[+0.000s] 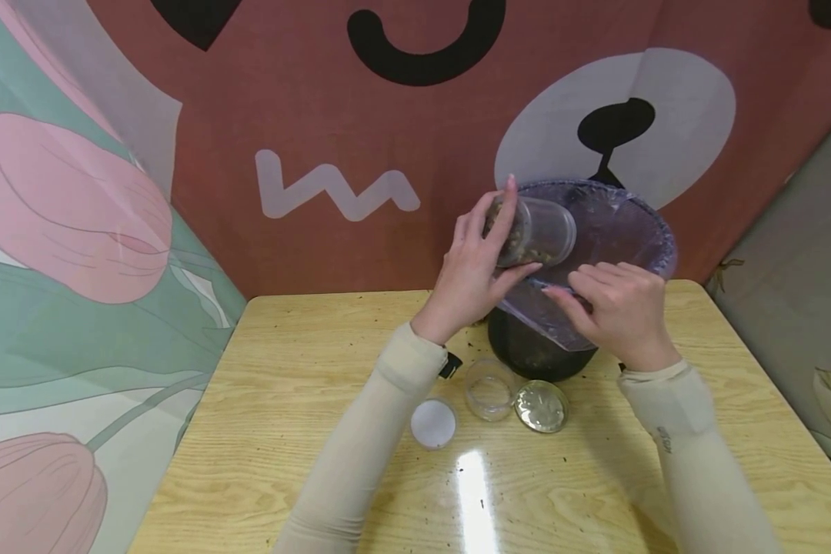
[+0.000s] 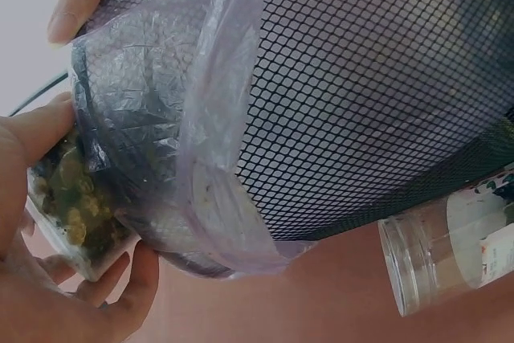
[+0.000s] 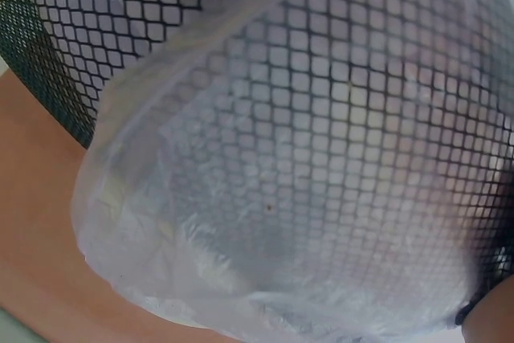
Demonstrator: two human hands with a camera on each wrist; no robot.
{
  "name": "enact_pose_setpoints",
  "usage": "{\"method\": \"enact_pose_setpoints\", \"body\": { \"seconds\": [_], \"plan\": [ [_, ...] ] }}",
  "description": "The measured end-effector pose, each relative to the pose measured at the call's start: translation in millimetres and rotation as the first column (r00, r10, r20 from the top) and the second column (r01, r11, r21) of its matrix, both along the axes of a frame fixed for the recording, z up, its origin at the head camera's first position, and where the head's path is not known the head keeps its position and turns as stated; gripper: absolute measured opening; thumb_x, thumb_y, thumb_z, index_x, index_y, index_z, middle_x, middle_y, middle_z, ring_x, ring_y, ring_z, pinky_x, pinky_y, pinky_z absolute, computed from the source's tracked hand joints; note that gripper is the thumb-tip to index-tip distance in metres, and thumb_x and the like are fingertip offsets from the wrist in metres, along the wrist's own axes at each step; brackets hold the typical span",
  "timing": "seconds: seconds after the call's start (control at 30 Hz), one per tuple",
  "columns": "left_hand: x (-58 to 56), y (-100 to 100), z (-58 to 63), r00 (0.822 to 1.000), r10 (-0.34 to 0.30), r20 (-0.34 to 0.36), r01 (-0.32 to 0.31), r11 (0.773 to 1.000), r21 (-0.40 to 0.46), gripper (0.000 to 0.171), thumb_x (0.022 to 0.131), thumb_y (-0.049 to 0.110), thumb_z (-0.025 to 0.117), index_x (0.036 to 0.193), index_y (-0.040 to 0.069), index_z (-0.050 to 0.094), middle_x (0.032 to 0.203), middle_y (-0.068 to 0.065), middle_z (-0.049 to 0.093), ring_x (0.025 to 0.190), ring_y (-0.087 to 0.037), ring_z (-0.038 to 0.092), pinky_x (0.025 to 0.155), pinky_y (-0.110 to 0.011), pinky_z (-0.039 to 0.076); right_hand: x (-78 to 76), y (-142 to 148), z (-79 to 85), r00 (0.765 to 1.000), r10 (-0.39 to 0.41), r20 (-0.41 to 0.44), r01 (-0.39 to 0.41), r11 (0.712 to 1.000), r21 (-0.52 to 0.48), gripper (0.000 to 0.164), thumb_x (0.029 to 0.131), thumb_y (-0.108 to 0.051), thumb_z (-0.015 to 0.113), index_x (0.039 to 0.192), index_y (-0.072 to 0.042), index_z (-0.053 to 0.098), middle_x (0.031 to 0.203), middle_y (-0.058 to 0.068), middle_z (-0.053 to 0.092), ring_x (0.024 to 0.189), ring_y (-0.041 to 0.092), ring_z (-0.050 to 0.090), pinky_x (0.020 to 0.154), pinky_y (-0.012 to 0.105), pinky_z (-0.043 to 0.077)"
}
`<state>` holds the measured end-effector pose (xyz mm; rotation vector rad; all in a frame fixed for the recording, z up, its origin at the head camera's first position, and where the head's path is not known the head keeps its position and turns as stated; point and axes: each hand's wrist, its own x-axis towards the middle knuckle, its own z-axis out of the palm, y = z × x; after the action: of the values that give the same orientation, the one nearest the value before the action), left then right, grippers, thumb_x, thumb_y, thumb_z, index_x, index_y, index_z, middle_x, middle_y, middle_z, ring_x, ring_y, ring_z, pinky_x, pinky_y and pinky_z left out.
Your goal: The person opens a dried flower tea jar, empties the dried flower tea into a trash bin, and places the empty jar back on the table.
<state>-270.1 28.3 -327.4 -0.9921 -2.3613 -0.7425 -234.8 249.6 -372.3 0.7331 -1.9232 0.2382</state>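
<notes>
My left hand (image 1: 467,265) grips a clear plastic jar (image 1: 543,231) tipped on its side, its mouth end over the opening of a black mesh wastebasket (image 1: 536,346). Dried yellow-brown pieces (image 2: 80,206) lie inside the jar, against its wall. A thin purple plastic bag (image 1: 616,231) lines the basket and folds down over the outside of its rim. On the near right side, my right hand (image 1: 626,308) holds the basket's rim through the bag, fingers curled over it. The basket leans in that grip. In the right wrist view, bag and mesh (image 3: 321,118) fill most of the picture.
Near the basket's foot lie a white round disc (image 1: 434,423), a clear plastic lid (image 1: 490,391) and a shiny gold-rimmed lid (image 1: 542,406). Another clear jar (image 2: 426,255) with a label stands beside the basket. Dark crumbs dot the wooden table (image 1: 305,385); a printed cloth (image 1: 360,254) hangs behind.
</notes>
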Motion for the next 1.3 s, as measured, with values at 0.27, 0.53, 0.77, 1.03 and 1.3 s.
{"method": "enact_pose_setpoints", "body": {
  "seconds": [0.27,0.53,0.77,1.03,1.3],
  "plan": [
    [-2.5,-1.1,-1.5,1.000,-0.001,-0.003,0.001,1.000,0.015,0.099,0.095,0.042,0.074,0.166,0.011,0.013,0.163,-0.013,0.027,0.139,-0.034,0.038,0.103,-0.046,0.053,-0.6,-1.9,1.7,1.000,0.006,-0.003,-0.006,1.000,0.000,0.063,0.107,-0.054,0.046,0.060,-0.014,0.035,0.050,-0.002,0.032,0.042,0.012,0.021,0.045,0.027,0.013],
    [-3.9,-1.2,-5.1,1.000,-0.012,-0.012,0.013,0.997,0.082,0.098,0.094,0.040,0.077,0.166,0.011,0.018,0.163,-0.012,0.029,0.136,-0.032,0.040,0.104,-0.046,0.051,-1.3,-2.3,1.7,1.000,0.008,-0.004,-0.008,1.000,-0.002,0.063,0.107,-0.054,0.045,0.060,-0.014,0.034,0.050,-0.003,0.030,0.043,0.011,0.019,0.045,0.027,0.012],
    [-3.8,-0.5,-9.9,1.000,0.002,0.009,-0.003,0.987,0.163,0.107,0.090,0.038,0.081,0.165,0.007,0.011,0.164,-0.013,0.030,0.136,-0.030,0.042,0.110,-0.041,0.047,-0.5,-1.6,0.7,1.000,0.001,0.016,-0.001,1.000,0.008,0.063,0.107,-0.054,0.046,0.060,-0.014,0.035,0.050,-0.003,0.032,0.043,0.012,0.021,0.045,0.027,0.013],
    [-4.5,-0.3,-12.3,1.000,-0.029,0.010,0.025,0.968,0.251,0.097,0.086,0.035,0.086,0.155,0.012,0.022,0.163,-0.011,0.034,0.138,-0.028,0.042,0.118,-0.035,0.038,-0.9,-2.2,0.3,1.000,0.003,0.016,-0.003,1.000,-0.001,0.062,0.107,-0.054,0.046,0.060,-0.014,0.036,0.050,-0.001,0.035,0.042,0.013,0.022,0.045,0.028,0.014],
    [-6.1,0.5,-13.5,0.999,-0.044,0.000,0.043,0.966,0.256,0.096,0.086,0.034,0.086,0.155,0.012,0.024,0.161,-0.010,0.036,0.139,-0.026,0.041,0.120,-0.033,0.035,0.4,-1.2,1.3,0.999,-0.002,0.040,0.001,1.000,0.017,0.062,0.107,-0.053,0.046,0.060,-0.013,0.037,0.050,0.000,0.037,0.042,0.013,0.023,0.046,0.028,0.014]
  ]
}}
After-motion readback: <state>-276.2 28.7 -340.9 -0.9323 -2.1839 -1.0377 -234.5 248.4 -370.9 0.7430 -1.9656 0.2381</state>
